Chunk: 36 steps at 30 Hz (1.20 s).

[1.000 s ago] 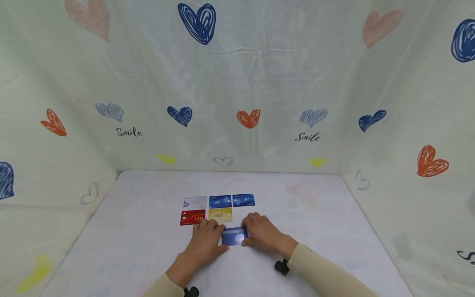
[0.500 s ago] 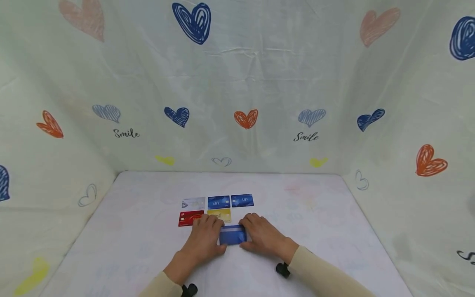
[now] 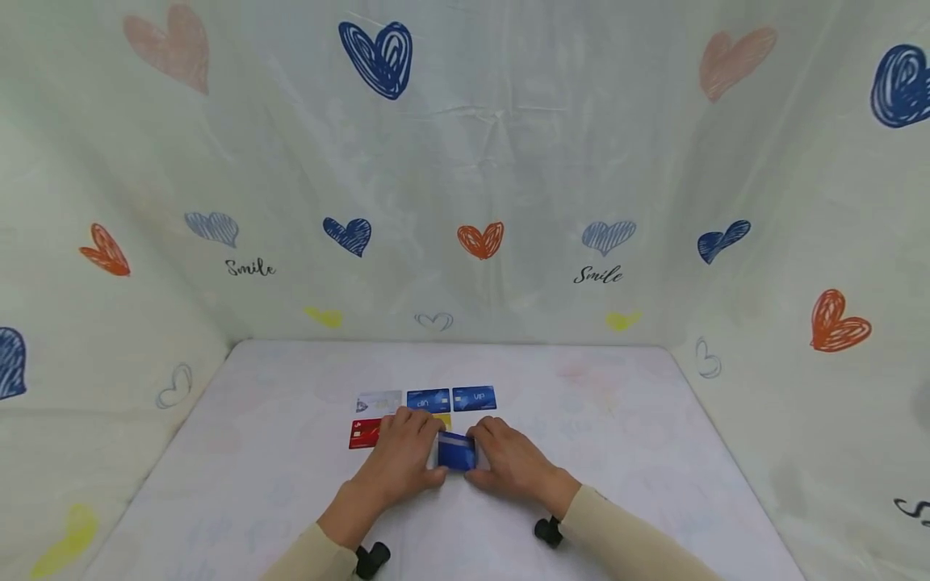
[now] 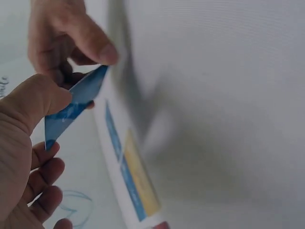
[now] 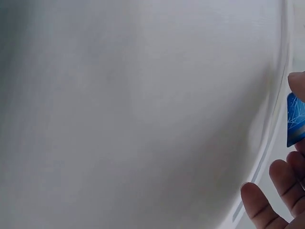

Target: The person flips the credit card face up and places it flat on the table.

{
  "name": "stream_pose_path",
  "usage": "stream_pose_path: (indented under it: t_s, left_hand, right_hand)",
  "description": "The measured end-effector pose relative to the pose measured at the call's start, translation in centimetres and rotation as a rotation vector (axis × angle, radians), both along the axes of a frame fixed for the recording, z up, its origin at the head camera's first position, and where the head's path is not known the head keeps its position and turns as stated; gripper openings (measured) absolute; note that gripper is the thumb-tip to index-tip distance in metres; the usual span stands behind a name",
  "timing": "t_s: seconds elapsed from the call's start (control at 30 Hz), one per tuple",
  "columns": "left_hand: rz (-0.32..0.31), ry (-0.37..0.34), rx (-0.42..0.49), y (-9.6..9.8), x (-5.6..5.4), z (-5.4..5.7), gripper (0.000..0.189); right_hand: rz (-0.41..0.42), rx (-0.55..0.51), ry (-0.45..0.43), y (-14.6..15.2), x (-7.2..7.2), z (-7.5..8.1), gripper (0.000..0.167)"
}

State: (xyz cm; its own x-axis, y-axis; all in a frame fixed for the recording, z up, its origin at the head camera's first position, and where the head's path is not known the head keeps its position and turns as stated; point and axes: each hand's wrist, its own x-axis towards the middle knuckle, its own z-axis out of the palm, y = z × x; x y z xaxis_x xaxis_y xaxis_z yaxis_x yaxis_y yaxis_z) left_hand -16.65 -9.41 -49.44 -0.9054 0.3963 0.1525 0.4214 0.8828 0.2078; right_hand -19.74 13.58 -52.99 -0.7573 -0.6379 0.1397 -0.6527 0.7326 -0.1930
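Note:
A blue plastic card (image 3: 456, 452) is held between my two hands in front of the other cards. My left hand (image 3: 402, 452) pinches its left end, and my right hand (image 3: 512, 457) pinches the right end. In the left wrist view the card (image 4: 78, 102) is raised and tilted, with the left thumb (image 4: 55, 98) on its face and the right hand (image 4: 66, 40) at its far end. Only a patterned corner of the card (image 5: 296, 117) enters the right wrist view, beside the right hand's fingers (image 5: 286, 186).
Beyond my hands lie a silver card (image 3: 378, 402) and two blue cards (image 3: 429, 399) in a row. Nearer are a red card (image 3: 362, 434) and a yellow card (image 3: 445, 420), both partly covered by the left hand. A heart-printed curtain (image 3: 538, 177) stands behind the white table (image 3: 617, 452).
The blue card, earlier broad between the hands, now looks narrower and more tilted. Both hands have drawn slightly closer together, and the left covers more of the red and yellow cards.

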Motion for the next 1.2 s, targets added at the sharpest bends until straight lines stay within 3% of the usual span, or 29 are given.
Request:
stream_pose_path:
  t_s: [0.2, 0.37, 0.47, 0.8, 0.9, 1.03, 1.2]
  left_hand:
    - [-0.034, -0.095, 0.145, 0.4, 0.1, 1.1, 0.067]
    - [0.009, -0.170, 0.192, 0.3, 0.0, 0.9, 0.082]
    - [0.023, -0.170, 0.209, 0.2, 0.0, 0.4, 0.080]
    - [-0.035, -0.116, 0.278, 0.7, 0.1, -0.5, 0.063]
    - [-0.021, -0.103, 0.268, 1.0, 0.2, -0.5, 0.062]
    - [0.041, -0.091, 0.195, 1.2, 0.3, -0.6, 0.066]
    - [0.108, -0.027, 0.032, 1.4, 0.6, -1.3, 0.069]
  right_hand:
    - [-0.012, -0.122, -0.099, -0.5, 0.6, 0.1, 0.054]
    - [-0.040, -0.239, -0.229, -0.6, 0.8, 0.3, 0.053]
    - [-0.033, -0.290, -0.254, -0.5, 0.9, 0.3, 0.052]
    - [0.001, -0.448, -0.261, -0.5, 1.0, 0.3, 0.047]
    - [-0.003, -0.410, -0.261, -0.2, 0.9, 0.6, 0.046]
    - [-0.017, -0.275, -0.212, 0.5, 0.9, 1.2, 0.056]
    - [0.015, -0.108, 0.012, 0.8, 0.6, 1.9, 0.072]
